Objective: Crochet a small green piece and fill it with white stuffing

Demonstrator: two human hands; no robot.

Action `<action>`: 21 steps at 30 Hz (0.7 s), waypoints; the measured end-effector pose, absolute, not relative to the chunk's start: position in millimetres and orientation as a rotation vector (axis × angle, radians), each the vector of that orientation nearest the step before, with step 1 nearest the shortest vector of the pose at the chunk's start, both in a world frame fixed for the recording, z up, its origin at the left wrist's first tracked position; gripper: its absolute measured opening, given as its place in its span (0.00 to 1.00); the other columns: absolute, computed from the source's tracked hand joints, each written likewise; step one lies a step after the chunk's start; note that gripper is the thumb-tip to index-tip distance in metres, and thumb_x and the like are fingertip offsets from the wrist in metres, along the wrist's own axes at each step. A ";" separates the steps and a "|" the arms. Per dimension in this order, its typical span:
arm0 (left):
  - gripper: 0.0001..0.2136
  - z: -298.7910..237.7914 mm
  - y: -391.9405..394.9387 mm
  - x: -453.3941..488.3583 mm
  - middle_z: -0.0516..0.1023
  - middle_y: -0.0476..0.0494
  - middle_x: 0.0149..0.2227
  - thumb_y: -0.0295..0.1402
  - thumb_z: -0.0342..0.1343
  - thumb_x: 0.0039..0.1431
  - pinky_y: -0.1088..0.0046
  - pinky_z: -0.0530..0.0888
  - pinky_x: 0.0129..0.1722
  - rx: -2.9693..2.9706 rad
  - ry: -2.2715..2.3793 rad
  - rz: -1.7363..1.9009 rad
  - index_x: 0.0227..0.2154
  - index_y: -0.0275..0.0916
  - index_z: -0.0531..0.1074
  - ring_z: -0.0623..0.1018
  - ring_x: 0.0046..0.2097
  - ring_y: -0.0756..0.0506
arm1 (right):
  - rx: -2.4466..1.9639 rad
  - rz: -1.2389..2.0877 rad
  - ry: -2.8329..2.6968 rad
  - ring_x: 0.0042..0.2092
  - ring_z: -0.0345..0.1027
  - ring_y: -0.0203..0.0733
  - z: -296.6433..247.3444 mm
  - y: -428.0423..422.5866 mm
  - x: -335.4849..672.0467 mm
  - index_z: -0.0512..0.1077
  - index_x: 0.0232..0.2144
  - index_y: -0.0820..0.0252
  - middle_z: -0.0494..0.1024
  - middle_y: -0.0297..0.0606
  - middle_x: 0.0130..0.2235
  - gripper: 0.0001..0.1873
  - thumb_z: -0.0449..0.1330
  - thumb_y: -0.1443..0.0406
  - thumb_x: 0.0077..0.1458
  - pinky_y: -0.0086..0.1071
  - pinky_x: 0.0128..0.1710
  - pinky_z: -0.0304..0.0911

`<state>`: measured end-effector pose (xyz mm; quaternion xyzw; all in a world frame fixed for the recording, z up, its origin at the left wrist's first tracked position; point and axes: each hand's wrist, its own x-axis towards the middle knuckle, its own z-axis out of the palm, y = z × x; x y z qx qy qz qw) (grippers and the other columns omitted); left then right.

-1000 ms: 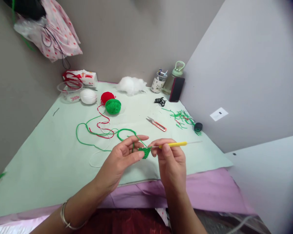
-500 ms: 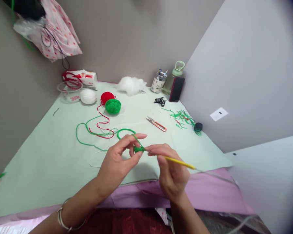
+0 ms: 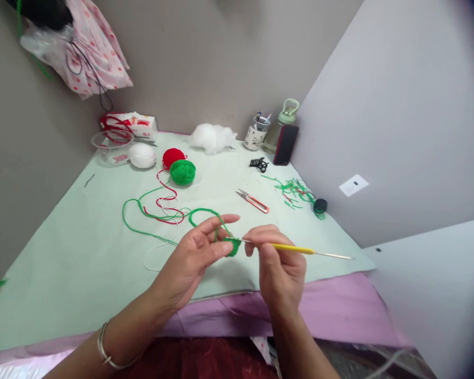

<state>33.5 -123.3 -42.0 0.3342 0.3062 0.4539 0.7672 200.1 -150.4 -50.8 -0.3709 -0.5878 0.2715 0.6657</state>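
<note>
My left hand [image 3: 199, 250] pinches a small green crochet piece [image 3: 233, 247] between thumb and fingers, its index finger stretched out with green yarn [image 3: 226, 226] running over it. In my right hand [image 3: 280, 260] is a crochet hook with a yellow handle [image 3: 294, 248], held like a pen. The hook's near tip reaches into the top of the green piece; its other metal end sticks out to the right. Green yarn trails left across the table to a green yarn ball [image 3: 183, 172].
Beyond my hands lie thread snips [image 3: 253, 201], a black hair clip [image 3: 258, 165] and yarn scraps [image 3: 294, 190]. Further back are a red yarn ball [image 3: 174, 158], a white yarn ball [image 3: 142, 156], white stuffing [image 3: 213, 138], a pen cup [image 3: 256, 135], a bottle [image 3: 275, 131] and a phone [image 3: 286, 145].
The green piece has turned in my left fingers and more of it shows. The hook has swung to lie more level, and its far end is now sharp instead of blurred.
</note>
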 end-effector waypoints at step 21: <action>0.17 -43.4 -128.5 39.6 0.77 0.48 0.39 0.37 0.71 0.59 0.73 0.69 0.43 0.889 0.686 0.971 0.51 0.51 0.84 0.71 0.41 0.48 | -0.883 0.760 -1.249 0.38 0.75 0.37 -56.2 -148.2 200.4 0.84 0.42 0.51 0.85 0.36 0.39 0.09 0.62 0.65 0.69 0.31 0.37 0.71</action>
